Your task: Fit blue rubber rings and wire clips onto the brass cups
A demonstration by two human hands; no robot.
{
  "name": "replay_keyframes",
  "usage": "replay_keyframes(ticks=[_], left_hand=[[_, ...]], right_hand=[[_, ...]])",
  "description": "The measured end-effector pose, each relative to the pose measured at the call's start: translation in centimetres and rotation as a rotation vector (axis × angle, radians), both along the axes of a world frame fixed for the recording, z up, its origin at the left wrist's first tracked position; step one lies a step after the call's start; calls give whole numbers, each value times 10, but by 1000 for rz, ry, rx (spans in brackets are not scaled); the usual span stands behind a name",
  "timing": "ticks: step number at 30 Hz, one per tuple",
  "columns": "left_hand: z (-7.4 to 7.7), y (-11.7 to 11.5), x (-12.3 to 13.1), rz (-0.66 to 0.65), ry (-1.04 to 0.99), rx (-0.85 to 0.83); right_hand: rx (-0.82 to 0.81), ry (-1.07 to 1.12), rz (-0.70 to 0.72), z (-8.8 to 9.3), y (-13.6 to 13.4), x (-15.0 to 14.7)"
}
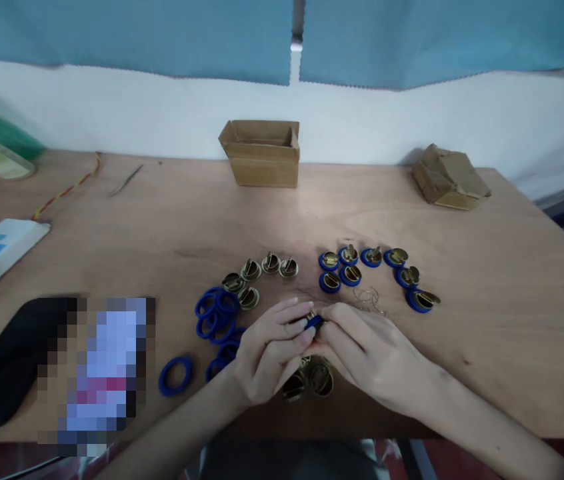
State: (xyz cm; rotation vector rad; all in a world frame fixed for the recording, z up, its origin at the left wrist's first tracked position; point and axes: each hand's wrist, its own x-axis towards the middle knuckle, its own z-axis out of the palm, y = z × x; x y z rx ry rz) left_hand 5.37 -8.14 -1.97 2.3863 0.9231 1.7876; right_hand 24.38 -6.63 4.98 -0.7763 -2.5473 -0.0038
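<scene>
Between the fingertips of my left hand (272,343) and my right hand (362,347) is a small round brass piece with a blue ring (315,321), mostly covered by the fingers. Both hands are closed on it, low over the table. Just below them lie loose brass pieces (320,377) with no blue ring showing. Several blue rings (217,313) are heaped left of my left hand, and a single blue ring (175,375) lies further left. Beyond the hands, several brass pieces without rings (271,263) stand at left and several blue-ringed ones (351,274) at right.
Thin wire loops (367,295) lie beyond my right hand. An open cardboard box (265,157) and a crumpled box (451,177) stand at the back of the wooden table (172,213). To the left are a power strip (5,250), a black object (17,360) and a blurred-out item (105,367).
</scene>
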Motion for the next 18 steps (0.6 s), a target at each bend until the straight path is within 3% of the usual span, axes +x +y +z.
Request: replay_keyframes(ticks=[12,18], left_hand=[[-4,0,3,11,-31,-22],[-4,1,-1,-42,-45,-111]], right_hand=[[32,-36,24,3,6,-3],[-163,95,31,-7,6,2]])
